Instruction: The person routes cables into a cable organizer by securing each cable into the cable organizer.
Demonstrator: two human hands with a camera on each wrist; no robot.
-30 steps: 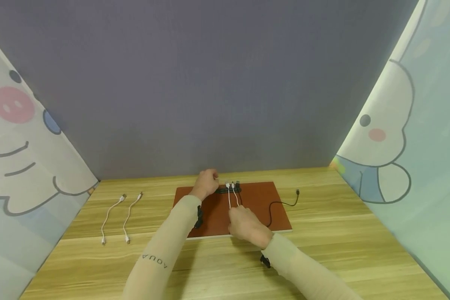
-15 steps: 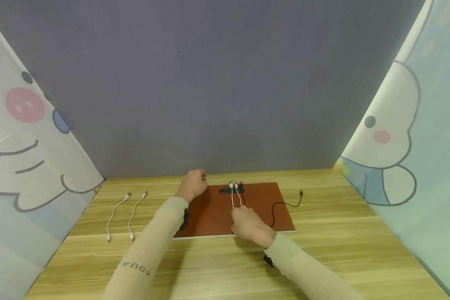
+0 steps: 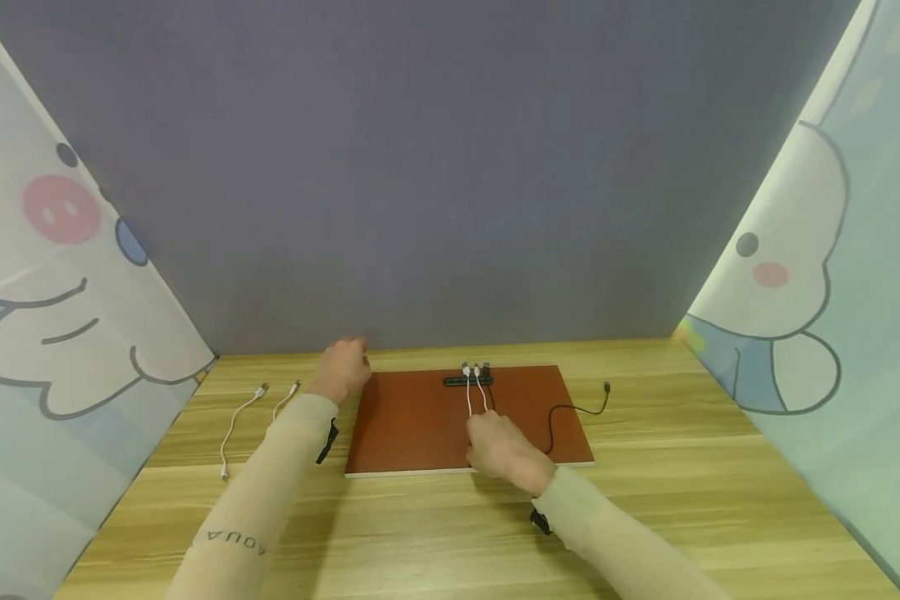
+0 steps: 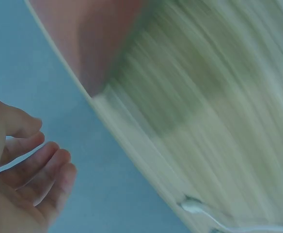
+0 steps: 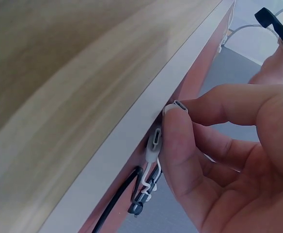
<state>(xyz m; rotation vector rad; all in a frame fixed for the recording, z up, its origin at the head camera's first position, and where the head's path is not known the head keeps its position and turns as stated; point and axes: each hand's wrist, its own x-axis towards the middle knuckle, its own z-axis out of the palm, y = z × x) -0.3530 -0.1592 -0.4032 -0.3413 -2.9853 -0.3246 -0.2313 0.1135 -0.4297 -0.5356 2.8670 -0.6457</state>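
Observation:
My right hand [image 3: 497,450], low over the reddish-brown board [image 3: 412,425], pinches the end of a white USB cable [image 5: 180,105] between thumb and finger. Beside those fingertips lies a second white connector [image 5: 155,141], its oval opening facing the camera. Both white cables run up the board into a black cable holder strip [image 3: 457,382], their USB plugs [image 3: 467,369] at its far side. A black cable [image 3: 552,429] also passes through the strip. My left hand [image 3: 342,367] hovers by the board's far left corner, fingers loosely bent and holding nothing.
Two white USB cables lie on the wooden table at left: one in full view [image 3: 231,429], the other [image 3: 285,402] partly behind my left sleeve. The black cable's free end [image 3: 607,387] rests right of the board. A grey wall [image 3: 450,183] rises behind the table.
My left hand has moved left, away from the cable holder strip, across to the board's left corner. My right hand keeps its pinch on the white cable. The head view has shifted slightly.

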